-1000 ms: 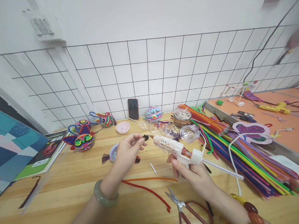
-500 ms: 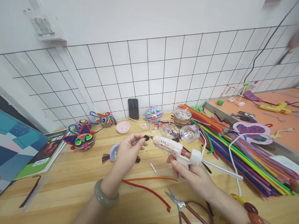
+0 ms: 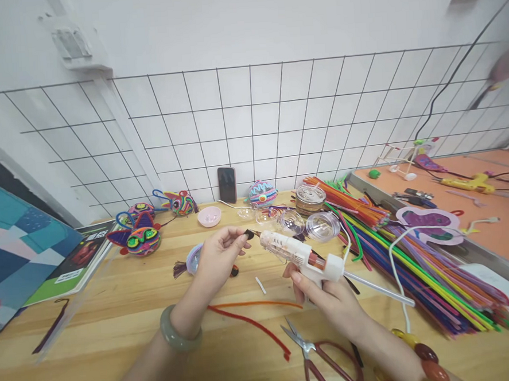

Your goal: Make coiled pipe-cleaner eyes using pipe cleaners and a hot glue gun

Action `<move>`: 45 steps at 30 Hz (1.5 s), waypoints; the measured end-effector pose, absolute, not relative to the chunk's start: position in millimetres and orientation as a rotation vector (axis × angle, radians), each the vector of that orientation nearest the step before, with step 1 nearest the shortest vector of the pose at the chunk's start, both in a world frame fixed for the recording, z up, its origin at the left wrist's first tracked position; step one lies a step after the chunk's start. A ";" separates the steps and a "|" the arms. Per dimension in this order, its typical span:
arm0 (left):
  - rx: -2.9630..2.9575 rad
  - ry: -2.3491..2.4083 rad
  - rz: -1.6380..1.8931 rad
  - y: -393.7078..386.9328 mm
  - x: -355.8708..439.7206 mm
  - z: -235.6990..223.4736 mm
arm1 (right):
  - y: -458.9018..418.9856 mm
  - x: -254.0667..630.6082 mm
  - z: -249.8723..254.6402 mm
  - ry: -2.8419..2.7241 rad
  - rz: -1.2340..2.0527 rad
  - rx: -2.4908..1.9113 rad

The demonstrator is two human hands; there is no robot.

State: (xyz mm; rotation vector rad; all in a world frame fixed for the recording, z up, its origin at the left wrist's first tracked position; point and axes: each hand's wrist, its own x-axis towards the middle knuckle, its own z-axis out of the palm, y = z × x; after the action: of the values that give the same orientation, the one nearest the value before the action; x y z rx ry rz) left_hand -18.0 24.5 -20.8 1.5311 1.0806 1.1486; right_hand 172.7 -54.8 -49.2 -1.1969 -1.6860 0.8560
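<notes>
A white hot glue gun [image 3: 290,250] is in my right hand [image 3: 330,298], its fingers wrapped round the handle. The nozzle points left and meets a small black piece [image 3: 250,234] pinched by my left hand [image 3: 221,253]; what kind of piece it is I cannot make out. A clear glue stick [image 3: 379,288] juts from the gun's rear. Partly hidden behind my left hand lies a pale blue craft shell with a purple tassel [image 3: 180,268]. Another small black and orange piece [image 3: 234,270] rests on the table beside that hand.
Red-handled scissors [image 3: 307,348] lie open at the front, near red and orange pipe cleaners [image 3: 254,323]. Bundles of coloured pipe cleaners [image 3: 415,272] cover the right side, crossed by a white cord [image 3: 392,257]. Clear plastic domes [image 3: 291,222], a pink dish [image 3: 209,217] and a phone [image 3: 227,184] stand behind.
</notes>
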 end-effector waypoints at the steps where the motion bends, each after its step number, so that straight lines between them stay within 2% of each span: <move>1: 1.534 1.083 1.150 24.4 -18.0 -20.7 | -54.6 172.9 -49.2 -1.684 0.853 -1.203; 45: 1.533 1.090 1.145 24.9 -17.8 -20.4 | -55.0 173.3 -52.1 -1.695 0.841 -1.243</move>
State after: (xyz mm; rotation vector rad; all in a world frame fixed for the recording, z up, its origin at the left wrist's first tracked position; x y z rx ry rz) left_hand -17.8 24.9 -20.4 1.5331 1.0901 1.1448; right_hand 173.3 -55.0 -52.1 -1.2426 -1.6950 0.8413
